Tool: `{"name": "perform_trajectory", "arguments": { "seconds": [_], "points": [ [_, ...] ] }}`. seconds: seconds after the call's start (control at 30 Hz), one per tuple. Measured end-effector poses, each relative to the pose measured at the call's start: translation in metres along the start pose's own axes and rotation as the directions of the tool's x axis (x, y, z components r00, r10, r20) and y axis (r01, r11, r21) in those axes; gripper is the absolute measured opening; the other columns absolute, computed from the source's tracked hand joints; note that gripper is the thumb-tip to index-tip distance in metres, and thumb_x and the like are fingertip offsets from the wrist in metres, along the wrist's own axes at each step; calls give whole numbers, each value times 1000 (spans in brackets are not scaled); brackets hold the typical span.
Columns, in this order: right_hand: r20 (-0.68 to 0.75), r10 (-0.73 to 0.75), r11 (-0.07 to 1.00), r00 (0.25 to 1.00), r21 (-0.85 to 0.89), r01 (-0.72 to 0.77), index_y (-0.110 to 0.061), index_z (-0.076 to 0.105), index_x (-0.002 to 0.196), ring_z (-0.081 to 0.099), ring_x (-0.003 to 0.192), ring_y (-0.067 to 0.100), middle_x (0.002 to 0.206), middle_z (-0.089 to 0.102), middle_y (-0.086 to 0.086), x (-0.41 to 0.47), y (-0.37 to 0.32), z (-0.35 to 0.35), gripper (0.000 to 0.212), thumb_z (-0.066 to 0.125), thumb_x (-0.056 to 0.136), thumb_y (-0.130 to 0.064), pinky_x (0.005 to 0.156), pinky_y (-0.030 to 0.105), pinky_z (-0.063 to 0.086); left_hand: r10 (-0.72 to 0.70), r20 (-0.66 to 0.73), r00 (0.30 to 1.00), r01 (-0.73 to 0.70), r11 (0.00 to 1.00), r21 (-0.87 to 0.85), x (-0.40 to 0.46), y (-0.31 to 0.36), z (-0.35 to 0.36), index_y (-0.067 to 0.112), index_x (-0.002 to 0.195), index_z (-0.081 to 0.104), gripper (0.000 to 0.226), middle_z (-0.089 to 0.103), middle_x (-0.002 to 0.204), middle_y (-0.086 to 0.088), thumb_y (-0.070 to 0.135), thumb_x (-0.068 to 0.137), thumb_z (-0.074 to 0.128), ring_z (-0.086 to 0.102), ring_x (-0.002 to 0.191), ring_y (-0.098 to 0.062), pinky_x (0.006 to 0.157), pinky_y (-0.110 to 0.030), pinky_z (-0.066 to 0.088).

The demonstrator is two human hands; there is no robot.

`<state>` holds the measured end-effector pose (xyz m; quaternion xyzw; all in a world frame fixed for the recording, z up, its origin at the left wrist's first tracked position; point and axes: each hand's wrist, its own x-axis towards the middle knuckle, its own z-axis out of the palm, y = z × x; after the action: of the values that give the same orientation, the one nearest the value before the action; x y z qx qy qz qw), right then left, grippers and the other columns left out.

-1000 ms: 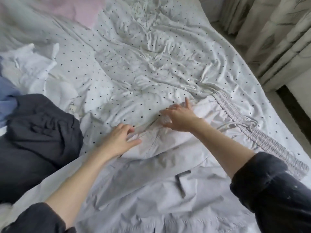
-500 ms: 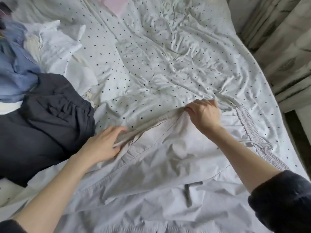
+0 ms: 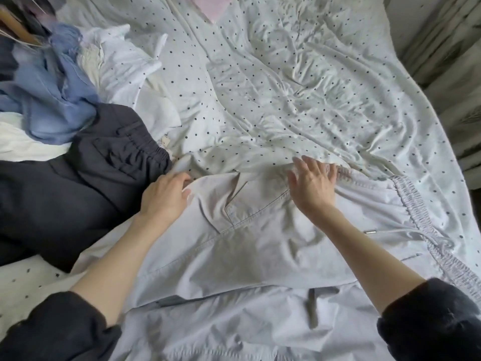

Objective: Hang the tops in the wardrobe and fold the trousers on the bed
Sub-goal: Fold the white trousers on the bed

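- Broadly, the pale trousers (image 3: 260, 256) lie spread on the dotted bed (image 3: 286, 87), probably for folding; their legs run out of view.
- Right hand (image 3: 313, 186), fingers straight, presses the fabric flat.
- Left hand (image 3: 164, 199) pinches an edge; its fingertips are partly hidden.
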<state>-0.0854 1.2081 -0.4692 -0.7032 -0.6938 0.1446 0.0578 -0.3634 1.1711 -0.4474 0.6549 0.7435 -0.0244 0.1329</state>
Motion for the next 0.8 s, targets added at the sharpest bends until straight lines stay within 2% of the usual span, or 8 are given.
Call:
{"name": "perform_trajectory", "arguments": {
  "seconds": [0.07,0.17,0.23,0.37,0.47,0.6,0.7,0.8],
  "points": [
    [46,-172,985,984,23,171,-21,34,143,22,142,20,152,30,3,-18,-24,5,47,38,99,-36,116,48,0,29,-126,992,-25,999,34,-21,-14,-2,13,115,61,29,58,111,-9,23,89,60,51,104,-31,81,-42,43],
    [128,-369,929,920,66,364,-23,23,148,12,145,18,156,22,1,-40,-73,11,53,38,99,-36,116,49,-2,18,-236,972,-6,999,54,-63,-43,-9,8,102,66,26,59,96,-14,19,79,72,55,88,-36,70,-45,46],
    [159,-460,888,874,71,454,-24,18,150,9,145,18,156,19,1,-45,-103,15,56,38,99,-36,116,51,-4,16,-250,968,-3,999,52,-86,-56,-7,5,100,66,34,59,94,-15,12,70,79,57,80,-37,64,-45,47],
    [230,-624,768,747,2,640,-24,18,149,9,145,17,154,23,0,-56,-167,26,56,39,99,-35,113,55,-7,-27,-227,974,36,999,34,-132,-85,-1,3,106,61,50,58,103,-15,8,61,85,60,80,-35,60,-44,50],
    [306,-664,709,683,-33,704,-22,34,142,22,139,20,141,39,2,-67,-201,38,46,41,98,-32,112,58,-6,-86,-207,974,86,996,-10,-159,-111,10,5,102,61,46,57,104,-14,6,61,83,60,79,-34,57,-39,49],
    [315,-641,716,700,-82,693,-21,51,128,41,124,23,124,49,3,-79,-213,47,32,44,97,-27,113,55,3,-235,-132,963,235,972,-23,-181,-140,21,7,93,65,32,60,87,-12,4,65,79,60,75,-36,64,-42,47],
    [332,-678,664,656,-106,740,-23,50,129,42,121,23,123,49,3,-88,-222,49,36,45,96,-36,113,53,6,-338,-133,932,335,941,-46,-192,-162,13,4,88,67,20,62,78,-14,4,70,75,60,74,-37,69,-43,43],
    [321,-736,615,596,-51,787,-27,47,133,39,121,22,124,47,1,-98,-239,46,46,46,93,-50,113,52,4,-361,-191,913,333,928,-163,-197,-176,-6,4,81,66,10,63,73,-13,-1,74,68,59,68,-37,66,-37,39]
  ]
}}
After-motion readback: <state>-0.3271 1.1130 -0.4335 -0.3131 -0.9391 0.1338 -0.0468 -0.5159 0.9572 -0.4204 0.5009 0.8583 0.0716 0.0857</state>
